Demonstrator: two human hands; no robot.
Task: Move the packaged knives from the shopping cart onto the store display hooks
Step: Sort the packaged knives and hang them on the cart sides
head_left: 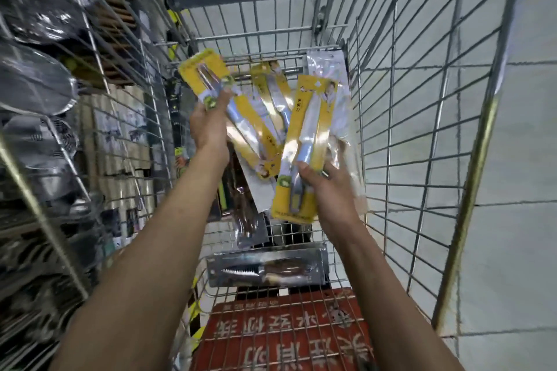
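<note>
Left hand (208, 129) gripping knife pack (205, 74), right hand (331, 193) second pack (304, 129) (perhaps several)

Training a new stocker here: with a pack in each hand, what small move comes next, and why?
The left hand grips one yellow knife pack and the right hand a second yellow pack, so neither can take more. Probably lift both up out of the cart.
</note>
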